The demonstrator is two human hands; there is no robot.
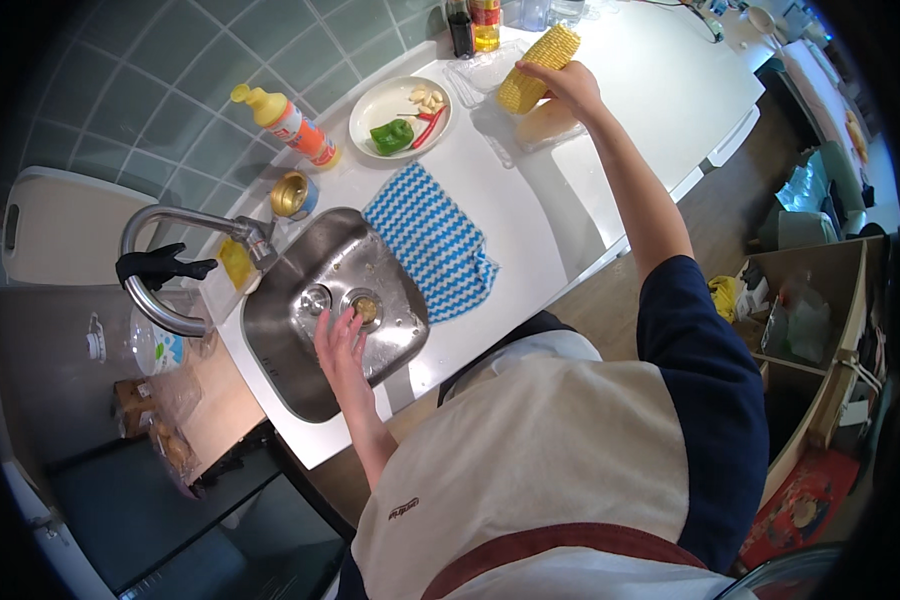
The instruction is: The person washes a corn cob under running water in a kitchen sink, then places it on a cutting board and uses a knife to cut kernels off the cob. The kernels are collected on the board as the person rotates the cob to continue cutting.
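Observation:
My right hand [572,84] grips a yellow corn cob [525,90] above the back part of the white counter. Under it lies a clear plastic tray [487,71], and beside that a pale, oblong food item [544,124] in clear plastic; its kind is hard to tell. My left hand [340,351] hovers over the front of the stainless steel sink [285,360], fingers apart and holding nothing. Close to its fingertips is the sink drain [364,308], its strainer holding yellowish bits. A blue-and-white wavy-patterned cloth [439,247] lies flat at the sink's right edge.
A plate [375,101] holds a green pepper, red chilies and garlic cloves. Near the tiled wall stand an orange squeeze bottle [300,135], an open can [292,195] and sauce bottles [485,26]. The curved faucet [139,292] arches left of the sink. An open drawer [810,315] is at right.

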